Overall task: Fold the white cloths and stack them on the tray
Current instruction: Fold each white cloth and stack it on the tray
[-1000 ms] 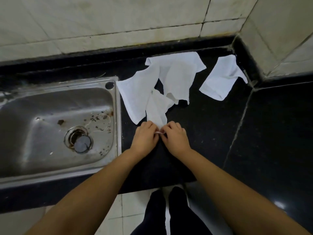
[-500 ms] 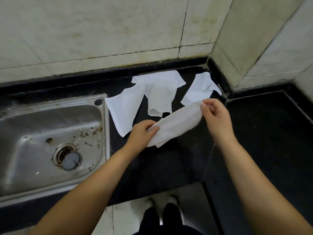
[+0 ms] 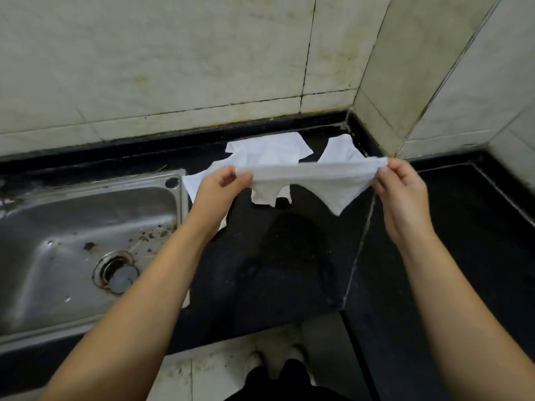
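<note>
A white cloth (image 3: pixel 312 178) hangs stretched in the air above the black counter. My left hand (image 3: pixel 220 189) pinches its left end and my right hand (image 3: pixel 402 186) pinches its right end. Behind it, more white cloths lie flat on the counter: one (image 3: pixel 269 151) near the back wall, one (image 3: pixel 337 149) in the corner, and one (image 3: pixel 192 182) beside the sink, partly hidden by my left hand. No tray is in view.
A steel sink (image 3: pixel 72 241) with a drain plug (image 3: pixel 121 280) is set into the black counter (image 3: pixel 275 256) on the left. Tiled walls (image 3: pixel 173 68) meet in a corner at the back right. The counter continues to the right (image 3: pixel 477 241). The floor shows below.
Both hands picked a cloth up off the counter, lifted it and pulled apart, so it is now stretched wide between them. The camera view has tilted up toward the wall.
</note>
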A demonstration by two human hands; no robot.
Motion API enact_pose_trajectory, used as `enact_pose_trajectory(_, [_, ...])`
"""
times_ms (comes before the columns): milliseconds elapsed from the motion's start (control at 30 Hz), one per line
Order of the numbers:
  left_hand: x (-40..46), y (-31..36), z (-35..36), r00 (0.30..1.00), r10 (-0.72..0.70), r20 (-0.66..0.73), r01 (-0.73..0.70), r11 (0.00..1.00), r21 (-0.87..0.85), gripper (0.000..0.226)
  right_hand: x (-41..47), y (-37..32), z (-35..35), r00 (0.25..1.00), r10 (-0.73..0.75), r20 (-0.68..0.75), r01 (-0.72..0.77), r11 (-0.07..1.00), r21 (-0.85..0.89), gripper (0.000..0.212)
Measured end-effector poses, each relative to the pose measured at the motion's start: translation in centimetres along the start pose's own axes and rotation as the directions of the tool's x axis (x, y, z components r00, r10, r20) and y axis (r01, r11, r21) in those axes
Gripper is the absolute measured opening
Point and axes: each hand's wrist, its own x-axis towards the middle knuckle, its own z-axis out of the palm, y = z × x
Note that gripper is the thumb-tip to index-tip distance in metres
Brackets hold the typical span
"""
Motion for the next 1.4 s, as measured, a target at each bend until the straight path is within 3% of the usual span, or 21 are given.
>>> enact_pose_trajectory(133, [-4.2, -4.9, -1.7, 0.971, -0.22, 0.091, 0.214, 0.975, 0.066, 0.01, -3.9, 4.6, -1.6, 0.978, 0.188, 0.096, -0.176, 0.977, -0.119, 0.022])
enact_pose_trajectory(267, [-8.3, -9.1, -3.1, 0.875, -0.419, 0.242, 0.357, 0.896, 0.263, 0.011, -8.1, 8.9, -4.2, 0.863, 0.461, 0.204, -0.374, 0.857, -0.353, 0.021])
enact_pose_trajectory(400, [-9.9, -10.7, -3.9, 0.794, -0.53, 0.296, 0.438, 0.838, 0.325, 0.013, -10.3, 10.4, -5.6, 0.752, 0.592, 0.289, -0.402, 0.759, -0.512, 0.018])
enact_pose_trajectory(467, [-9.6, -11.1, -4.0, 0.798, -0.543, 0.259, 0.448, 0.824, 0.348, 0.015, -9.9, 10.6, -5.2, 0.751, 0.601, 0.275, -0.405, 0.747, -0.527, 0.015])
enact_pose_trajectory(667, [-5.5, -12.2, -2.8, 0.923, -0.384, -0.002, 0.302, 0.722, 0.623, 0.024, -4.4, 13.2, -1.7, 0.871, 0.484, 0.09, -0.294, 0.658, -0.694, 0.009])
enact_pose_trajectory(833, [-3.5, -12.9, -0.7, 0.93, -0.34, -0.136, 0.313, 0.543, 0.779, 0.012, -2.5, 14.6, 0.8, 0.894, 0.449, 0.008, -0.244, 0.5, -0.831, 0.02])
enact_pose_trajectory(900, [-3.4, -13.3, -0.1, 0.933, -0.321, -0.163, 0.306, 0.467, 0.83, 0.01, -2.7, 15.1, 1.0, 0.91, 0.415, 0.013, -0.184, 0.43, -0.884, 0.018])
enact_pose_trajectory(967, [-3.5, -13.5, 0.2, 0.939, -0.285, -0.191, 0.308, 0.457, 0.834, 0.013, -2.9, 15.3, 1.0, 0.932, 0.361, 0.039, -0.086, 0.324, -0.942, 0.018])
enact_pose_trajectory(1033, [-3.9, -13.6, 0.1, 0.938, -0.263, -0.225, 0.326, 0.451, 0.831, 0.024, -2.8, 14.9, 1.5, 0.944, 0.32, 0.073, -0.001, 0.225, -0.974, 0.028])
enact_pose_trajectory(1100, [-4.7, -13.6, -0.3, 0.925, -0.271, -0.265, 0.364, 0.437, 0.823, 0.036, -2.4, 14.2, 2.9, 0.943, 0.285, 0.171, 0.113, 0.208, -0.972, 0.038])
enact_pose_trajectory(1167, [-5.9, -13.8, -0.6, 0.917, -0.277, -0.288, 0.383, 0.405, 0.83, 0.043, -2.0, 13.6, 5.7, 0.894, 0.278, 0.351, 0.272, 0.285, -0.919, 0.036])
enact_pose_trajectory(1267, [-8.1, -14.5, -0.5, 0.921, -0.297, -0.252, 0.343, 0.315, 0.885, 0.047, -2.8, 13.8, 11.5, 0.724, 0.374, 0.58, 0.443, 0.393, -0.806, 0.031])
enact_pose_trajectory(1333, [-9.3, -15.0, -0.1, 0.924, -0.318, -0.214, 0.303, 0.265, 0.915, 0.046, -4.1, 14.7, 14.5, 0.628, 0.439, 0.642, 0.53, 0.363, -0.767, 0.035])
enact_pose_trajectory(1400, [-10.3, -15.5, 0.0, 0.924, -0.32, -0.208, 0.295, 0.253, 0.921, 0.045, -5.2, 15.5, 16.3, 0.591, 0.473, 0.653, 0.612, 0.263, -0.745, 0.041])
